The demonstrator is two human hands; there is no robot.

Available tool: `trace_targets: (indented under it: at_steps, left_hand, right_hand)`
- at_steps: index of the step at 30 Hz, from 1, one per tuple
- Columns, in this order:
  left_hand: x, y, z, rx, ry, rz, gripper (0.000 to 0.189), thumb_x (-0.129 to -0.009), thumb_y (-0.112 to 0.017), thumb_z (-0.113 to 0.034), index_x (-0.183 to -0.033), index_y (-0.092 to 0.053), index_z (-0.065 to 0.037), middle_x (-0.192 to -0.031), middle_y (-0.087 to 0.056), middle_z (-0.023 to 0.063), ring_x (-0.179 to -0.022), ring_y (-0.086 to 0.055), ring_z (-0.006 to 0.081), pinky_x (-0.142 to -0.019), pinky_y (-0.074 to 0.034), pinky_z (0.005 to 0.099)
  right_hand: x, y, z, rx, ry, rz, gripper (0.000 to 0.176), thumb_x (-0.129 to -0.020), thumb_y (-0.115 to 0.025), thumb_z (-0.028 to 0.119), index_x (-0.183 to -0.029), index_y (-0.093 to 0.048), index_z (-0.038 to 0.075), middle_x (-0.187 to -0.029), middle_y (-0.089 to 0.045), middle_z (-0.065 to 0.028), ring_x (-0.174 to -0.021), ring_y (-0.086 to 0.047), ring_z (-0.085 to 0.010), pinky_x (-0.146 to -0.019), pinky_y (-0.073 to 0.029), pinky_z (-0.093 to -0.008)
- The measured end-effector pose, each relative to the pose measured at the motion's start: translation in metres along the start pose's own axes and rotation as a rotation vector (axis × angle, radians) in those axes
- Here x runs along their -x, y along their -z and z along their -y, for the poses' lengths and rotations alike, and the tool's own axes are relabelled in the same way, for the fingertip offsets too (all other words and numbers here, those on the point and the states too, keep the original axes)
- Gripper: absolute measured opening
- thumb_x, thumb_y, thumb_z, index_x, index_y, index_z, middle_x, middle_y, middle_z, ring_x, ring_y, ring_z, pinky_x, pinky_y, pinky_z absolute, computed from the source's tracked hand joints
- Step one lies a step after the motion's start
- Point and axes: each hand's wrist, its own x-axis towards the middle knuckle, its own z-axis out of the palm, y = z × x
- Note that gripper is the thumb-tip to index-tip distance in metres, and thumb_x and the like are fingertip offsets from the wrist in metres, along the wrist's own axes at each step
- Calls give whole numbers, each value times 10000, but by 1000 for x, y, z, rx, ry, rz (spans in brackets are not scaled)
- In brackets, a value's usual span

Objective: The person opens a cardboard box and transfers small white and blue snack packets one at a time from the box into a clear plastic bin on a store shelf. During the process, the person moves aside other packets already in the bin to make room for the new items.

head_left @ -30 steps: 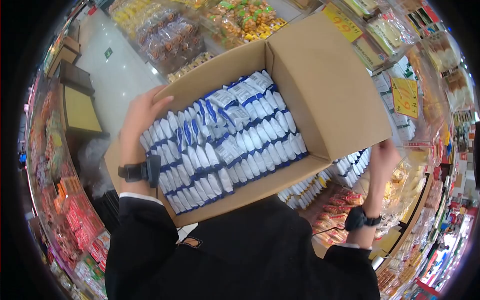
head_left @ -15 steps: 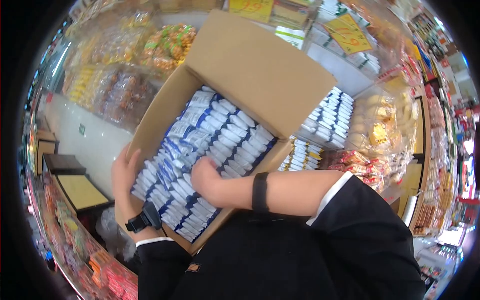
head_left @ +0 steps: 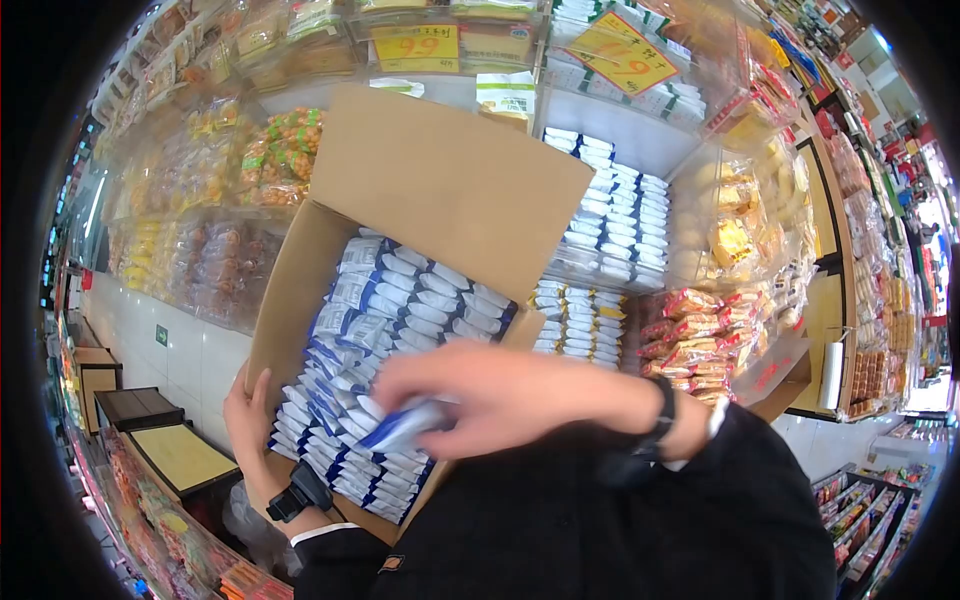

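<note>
An open cardboard box (head_left: 440, 170) full of small blue-and-white snack packets (head_left: 420, 300) in rows is tilted in front of my body, its large flap raised at the back. My left hand (head_left: 250, 425) grips the box's left wall, thumb at the rim and the other fingers outside. Over the packets, blurred by motion, my right hand (head_left: 475, 390) pinches one blue-and-white snack packet (head_left: 405, 425) between thumb and fingers. Part of the box's near right side is hidden behind my right hand and arm.
Similar blue-and-white packets (head_left: 625, 215) fill a clear bin beyond the flap, above yellow-and-white packets (head_left: 580, 320). Red-wrapped snacks (head_left: 700, 335) are stacked to the right. Bagged goods (head_left: 280, 160) line the back left. A yellow-topped stand (head_left: 185, 455) is at left.
My right hand has risen from among the packets and now holds one. The box appears lower in view, and more of the shelves behind shows. My left hand keeps its grip.
</note>
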Motion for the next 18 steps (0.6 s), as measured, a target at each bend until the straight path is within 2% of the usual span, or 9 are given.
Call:
trace_targets:
  at_steps: [1,2,3,5,8,10,13,15,18]
  left_hand:
    - [-2,-1,6,4,-1,-1,420,-975,-639,-267,-1309,-618,-14,-1074,-719,213,-965,-695,265,-864,-518,356]
    - [-5,-3,18,42,-60,-5,415,-979,-636,-258,-1311,-614,-8,-1089,-716,210,-973,-688,255,-872,-514,353]
    - [-9,-6,25,84,-125,-3,411,-983,-632,-248,-1312,-609,-3,-1103,-712,207,-980,-682,245,-881,-509,350]
    - [-8,-4,25,83,-144,19,407,-989,-624,-239,-1311,-603,9,-1117,-709,200,-992,-673,236,-892,-505,348]
    - [-11,-5,32,140,-174,52,397,-1006,-599,-225,-1302,-594,39,-1132,-702,183,-1023,-653,222,-915,-495,347]
    - [-10,-3,25,104,-181,55,394,-1012,-590,-222,-1293,-590,54,-1129,-702,174,-1007,-651,217,-907,-498,352]
    - [-11,-1,25,126,-154,84,383,-1011,-590,-223,-1280,-598,49,-1118,-703,177,-988,-651,222,-899,-499,352]
    - [-12,-3,22,123,-149,78,378,-1010,-592,-222,-1275,-603,47,-1114,-703,175,-982,-650,221,-896,-499,351]
    - [-7,1,16,85,-154,52,371,-1006,-595,-220,-1271,-609,40,-1108,-705,172,-976,-652,220,-893,-499,350]
  right_hand:
    - [25,15,6,50,114,-167,444,-820,-761,78,-1206,-545,35,-1080,-671,-106,-1001,-676,-255,-860,-551,-388]
    - [51,23,12,-301,22,-279,522,-833,-768,8,-1288,-514,39,-1210,-639,-112,-1098,-649,-206,-938,-549,-357]
    - [75,34,28,-410,-30,-399,592,-836,-744,-64,-1355,-477,40,-1269,-617,-132,-1160,-621,-194,-989,-538,-344]
    - [119,44,41,-560,-74,-705,673,-802,-744,-110,-1394,-446,1,-1261,-619,-134,-1155,-625,-188,-966,-554,-353]
    - [164,46,28,-423,-13,-960,699,-790,-750,-107,-1408,-437,-9,-1255,-612,-119,-1129,-636,-192,-951,-557,-352]
    - [182,47,22,-498,-35,-1173,714,-784,-755,-96,-1417,-438,0,-1231,-610,-111,-1100,-645,-198,-943,-553,-347]
    - [181,58,19,-420,-109,-1297,697,-782,-757,-96,-1401,-453,5,-1206,-614,-109,-1084,-648,-195,-934,-547,-332]
    - [182,70,7,-387,-128,-1305,652,-778,-759,-99,-1358,-478,3,-1201,-615,-111,-1073,-647,-190,-921,-545,-319]
    - [180,97,-27,-137,-220,-1252,519,-801,-759,-64,-1262,-527,-3,-1174,-631,-99,-1051,-647,-160,-910,-541,-304]
